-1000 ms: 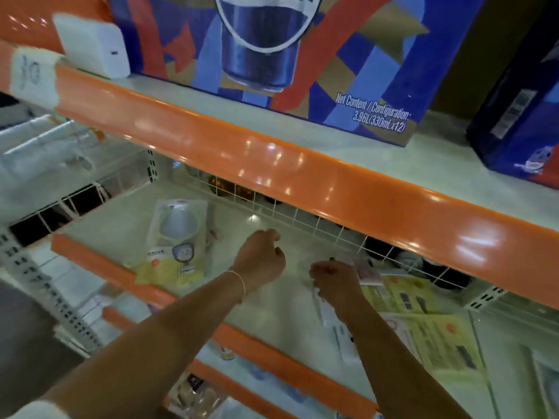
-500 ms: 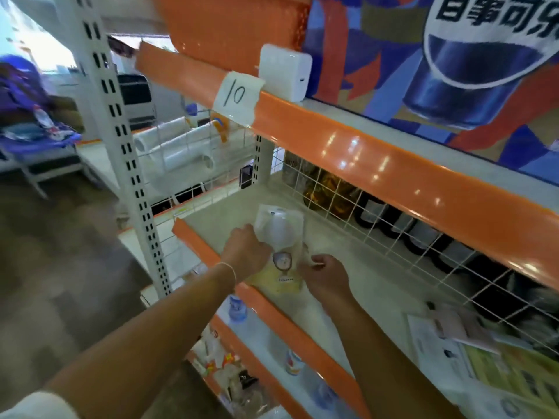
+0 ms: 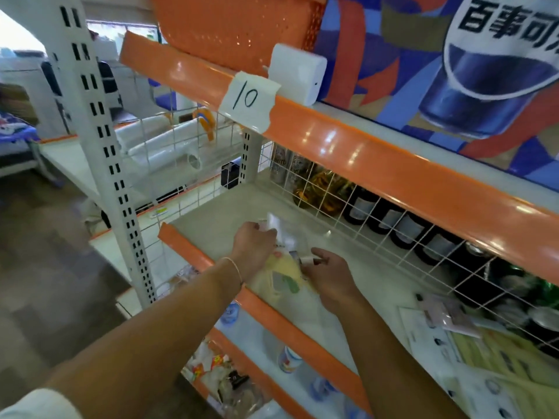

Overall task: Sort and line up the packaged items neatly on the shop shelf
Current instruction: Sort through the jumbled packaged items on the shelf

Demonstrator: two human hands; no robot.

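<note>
The big shelf (image 3: 230, 207) in front of me is pale and flat, with an orange front lip (image 3: 193, 255) and a white wire grid (image 3: 348, 213) at the back. Dark bottles stand behind that grid. Off to my right, a pile of flat paper packets (image 3: 472, 349) lies on the same shelf, well apart from my hands. The thing I am working on is one clear plastic packet with a yellow card (image 3: 281, 267) inside — it sits near the front lip, tilted, with its clear top end pointing toward the back. My left hand (image 3: 254, 246) grips that top end, fingers curled over it. My right hand (image 3: 326, 276) rests at the packet's right edge with the fingers bent; it looks like it pinches the edge, but I cannot tell for sure. To do this bit well, I think I should hold both ends so the soft packet does not flop, turn it until its long side runs straight with the front lip, then lay it flat — not hanging over the lip, or it could slide off onto the shelf below.
</note>
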